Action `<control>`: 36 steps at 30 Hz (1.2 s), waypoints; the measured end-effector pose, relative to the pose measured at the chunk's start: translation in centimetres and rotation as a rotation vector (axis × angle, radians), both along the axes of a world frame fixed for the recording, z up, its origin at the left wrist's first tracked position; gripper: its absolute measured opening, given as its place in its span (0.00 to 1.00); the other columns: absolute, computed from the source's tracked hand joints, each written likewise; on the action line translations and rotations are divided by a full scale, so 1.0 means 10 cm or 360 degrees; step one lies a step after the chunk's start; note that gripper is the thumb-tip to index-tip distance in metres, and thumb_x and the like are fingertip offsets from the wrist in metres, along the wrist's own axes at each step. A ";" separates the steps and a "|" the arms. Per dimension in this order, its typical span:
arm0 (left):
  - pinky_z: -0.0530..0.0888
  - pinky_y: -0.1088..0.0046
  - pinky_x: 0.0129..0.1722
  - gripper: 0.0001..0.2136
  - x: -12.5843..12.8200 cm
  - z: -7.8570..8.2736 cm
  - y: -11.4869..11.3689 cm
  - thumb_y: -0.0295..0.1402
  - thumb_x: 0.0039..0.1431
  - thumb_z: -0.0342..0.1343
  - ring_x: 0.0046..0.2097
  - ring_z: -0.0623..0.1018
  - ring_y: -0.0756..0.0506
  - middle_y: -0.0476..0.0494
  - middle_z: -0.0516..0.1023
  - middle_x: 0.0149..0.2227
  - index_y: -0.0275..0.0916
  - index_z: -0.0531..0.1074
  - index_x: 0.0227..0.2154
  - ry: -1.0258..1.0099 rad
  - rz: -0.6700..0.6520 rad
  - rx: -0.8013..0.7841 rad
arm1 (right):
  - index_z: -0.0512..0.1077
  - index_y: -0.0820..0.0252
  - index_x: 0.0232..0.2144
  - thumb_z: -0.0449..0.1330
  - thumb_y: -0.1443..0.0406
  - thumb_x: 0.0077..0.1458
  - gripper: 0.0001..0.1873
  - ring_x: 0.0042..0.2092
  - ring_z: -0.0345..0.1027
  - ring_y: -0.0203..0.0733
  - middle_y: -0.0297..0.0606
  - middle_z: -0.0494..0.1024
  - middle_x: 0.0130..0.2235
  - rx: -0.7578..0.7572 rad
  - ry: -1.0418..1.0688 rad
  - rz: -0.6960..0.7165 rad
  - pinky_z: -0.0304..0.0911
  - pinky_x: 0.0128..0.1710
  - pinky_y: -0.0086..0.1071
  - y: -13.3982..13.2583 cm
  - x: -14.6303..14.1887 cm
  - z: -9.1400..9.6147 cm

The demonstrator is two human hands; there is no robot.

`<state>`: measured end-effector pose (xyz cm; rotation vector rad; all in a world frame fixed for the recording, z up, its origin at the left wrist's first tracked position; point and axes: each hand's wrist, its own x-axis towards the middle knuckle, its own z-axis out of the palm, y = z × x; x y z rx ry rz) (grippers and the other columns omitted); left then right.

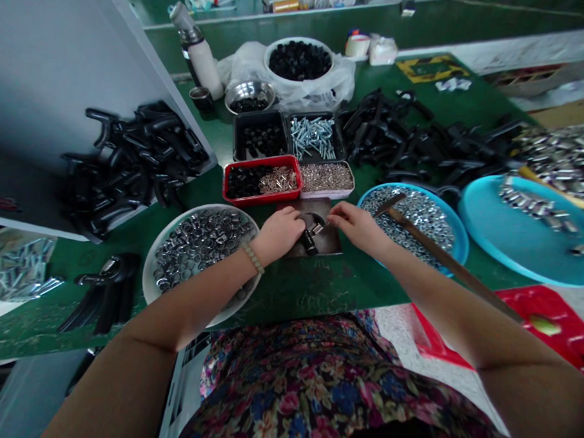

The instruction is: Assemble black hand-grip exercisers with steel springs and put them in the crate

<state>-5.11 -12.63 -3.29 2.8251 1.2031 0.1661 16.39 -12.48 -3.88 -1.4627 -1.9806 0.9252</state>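
My left hand (280, 233) is closed on a black curved part (309, 245), which lies on a flat metal plate (333, 242) at the table's near side. A shiny metal piece (317, 229) sits at the black part's curved end. To its right, my right hand (354, 223) has thumb and forefinger pinched together close to that end. Whatever sits between those fingertips is too small to make out. Just beyond the hands stand a red tray (261, 197) of black pieces and small pins, and a pale tray (328, 193) of small metal pieces.
A white bowl of metal rings (147, 271) stands left; a blue tray of small metal parts (460, 239) stands right, with a hammer (433, 250) across it. Another blue tray (523, 235) is farther right. Black parts (411, 143) are heaped behind. Screws (313, 137) fill a black tray.
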 end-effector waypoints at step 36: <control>0.55 0.55 0.61 0.18 -0.28 -0.30 -0.20 0.37 0.56 0.57 0.57 0.66 0.40 0.40 0.68 0.55 0.42 0.71 0.50 -0.0379 0.0210 -0.0192 | 0.58 0.55 0.58 0.44 0.59 0.65 0.21 0.49 0.72 0.51 0.45 0.74 0.53 0.0155 -0.0566 -0.0039 0.68 0.46 0.43 -0.65 0.15 0.37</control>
